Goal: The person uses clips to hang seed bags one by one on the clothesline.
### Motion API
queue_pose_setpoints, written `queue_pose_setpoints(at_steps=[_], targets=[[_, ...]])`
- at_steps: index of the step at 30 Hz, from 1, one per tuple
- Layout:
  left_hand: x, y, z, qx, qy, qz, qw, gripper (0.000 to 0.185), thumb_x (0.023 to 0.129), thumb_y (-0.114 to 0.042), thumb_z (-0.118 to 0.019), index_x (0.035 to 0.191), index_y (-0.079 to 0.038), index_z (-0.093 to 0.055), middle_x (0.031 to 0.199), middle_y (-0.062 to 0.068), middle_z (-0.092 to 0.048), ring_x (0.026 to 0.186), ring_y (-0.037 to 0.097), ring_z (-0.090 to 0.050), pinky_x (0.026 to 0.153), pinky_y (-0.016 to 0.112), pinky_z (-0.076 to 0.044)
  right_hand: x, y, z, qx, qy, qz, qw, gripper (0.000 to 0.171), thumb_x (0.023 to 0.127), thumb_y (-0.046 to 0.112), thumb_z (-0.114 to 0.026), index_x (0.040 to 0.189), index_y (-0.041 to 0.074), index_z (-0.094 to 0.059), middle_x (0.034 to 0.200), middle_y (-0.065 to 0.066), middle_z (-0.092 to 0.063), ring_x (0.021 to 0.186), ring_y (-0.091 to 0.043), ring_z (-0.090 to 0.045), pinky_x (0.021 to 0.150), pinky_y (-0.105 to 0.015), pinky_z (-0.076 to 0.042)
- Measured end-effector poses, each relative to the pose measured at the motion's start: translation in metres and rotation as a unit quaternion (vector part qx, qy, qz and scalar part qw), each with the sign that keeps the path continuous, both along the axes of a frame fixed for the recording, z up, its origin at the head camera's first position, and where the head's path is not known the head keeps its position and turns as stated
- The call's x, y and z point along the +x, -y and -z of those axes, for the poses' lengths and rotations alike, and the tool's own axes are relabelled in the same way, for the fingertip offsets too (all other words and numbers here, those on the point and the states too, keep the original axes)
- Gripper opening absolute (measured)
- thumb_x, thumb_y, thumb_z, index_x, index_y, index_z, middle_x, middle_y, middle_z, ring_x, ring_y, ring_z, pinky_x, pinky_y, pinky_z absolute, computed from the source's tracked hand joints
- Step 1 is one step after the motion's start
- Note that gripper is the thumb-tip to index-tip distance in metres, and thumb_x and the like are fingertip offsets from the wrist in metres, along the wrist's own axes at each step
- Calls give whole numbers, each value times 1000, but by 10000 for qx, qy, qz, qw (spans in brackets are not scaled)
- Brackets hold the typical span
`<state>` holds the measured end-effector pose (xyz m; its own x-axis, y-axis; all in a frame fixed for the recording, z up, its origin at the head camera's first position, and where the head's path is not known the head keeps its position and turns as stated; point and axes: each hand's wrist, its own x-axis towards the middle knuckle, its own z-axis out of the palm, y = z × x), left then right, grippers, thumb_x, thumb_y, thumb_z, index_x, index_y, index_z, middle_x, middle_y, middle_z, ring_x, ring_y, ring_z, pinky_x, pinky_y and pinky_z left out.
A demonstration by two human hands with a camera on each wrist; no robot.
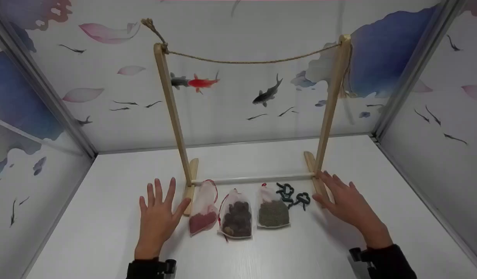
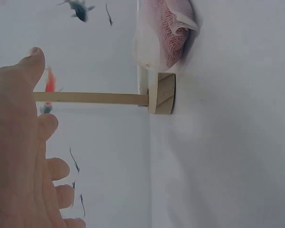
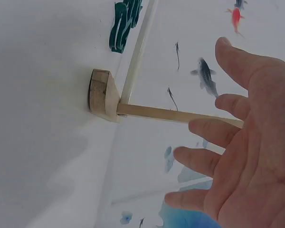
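Observation:
A wooden rack [image 1: 172, 116] with two uprights, a low crossbar and a rope [image 1: 254, 60] strung across its top stands on the white table [image 1: 107, 217]. In front of it lie three mesh bags: one with red filling [image 1: 203, 217], one with dark brown pieces [image 1: 236, 219], one with green grains [image 1: 273, 212]. Dark green clips [image 1: 292, 195] lie beside the right foot. My left hand [image 1: 158, 213] hovers flat with spread fingers, left of the red bag [image 2: 168, 33] and the rack's left foot [image 2: 161, 93]. My right hand [image 1: 345, 201] is spread by the right foot [image 3: 102, 95], holding nothing.
Panels printed with fish and petals close the table in at the back and on both sides. Bare white tabletop stretches in front of the bags and out to either side of the rack.

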<state>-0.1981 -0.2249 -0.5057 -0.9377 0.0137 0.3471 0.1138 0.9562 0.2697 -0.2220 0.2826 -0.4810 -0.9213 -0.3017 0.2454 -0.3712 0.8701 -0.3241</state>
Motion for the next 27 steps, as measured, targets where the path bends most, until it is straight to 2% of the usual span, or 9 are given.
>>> queue_pose_setpoints(at_steps=[3,6,11,16,20,24,27], targets=[[-1,0,-1,92,-132,79,9998,80,97,-58,-56,160,-15,-32,161,31,-21,150,49,-15,112,72,-13,0,6,3,-1,-224,-163,9996,68,97,38,-70,151,6,-45,136,-26,-59,117,-45,-61,92,-65,-47],[-1,-3,-2,212,-89,182,9996,80,98,-58,-56,161,-15,-30,162,30,-21,150,47,-13,113,72,-12,0,10,6,3,-315,-265,9992,66,94,32,-75,148,4,-50,126,-26,-65,108,-43,-65,83,-58,-53],[0,-11,-6,339,7,350,9988,79,99,-59,-54,161,-16,-29,163,27,-19,151,45,-12,114,69,-11,-1,14,14,156,-122,-537,9984,58,92,26,-77,142,3,-56,135,-23,-60,117,-43,-60,89,-57,-52],[2,-22,-9,483,-63,566,9972,79,98,-58,-56,160,-16,-32,164,25,-20,151,44,-13,115,68,-11,-4,14,22,304,24,-1163,9927,50,89,11,-78,136,2,-61,140,-21,-56,124,-41,-57,95,-54,-50],[4,-33,-10,623,-3,755,9952,79,98,-58,-56,161,-17,-31,165,23,-17,152,42,-12,116,66,-11,-4,16,27,368,130,-1553,9871,52,88,1,-77,137,0,-61,148,-23,-48,132,-44,-48,98,-55,-47],[7,-47,-10,677,-98,1005,9926,76,98,-57,-57,160,-17,-34,163,23,-23,151,42,-16,115,67,-15,-3,18,28,472,534,-1647,9838,53,90,-1,-74,140,-4,-56,152,-25,-43,135,-46,-44,101,-56,-44],[10,-58,-10,629,-174,1203,9906,75,98,-57,-57,159,-17,-37,162,23,-27,150,42,-20,114,68,-19,-3,20,27,568,730,-1628,9823,52,91,-1,-73,140,-5,-56,149,-25,-47,132,-44,-48,101,-55,-45]])
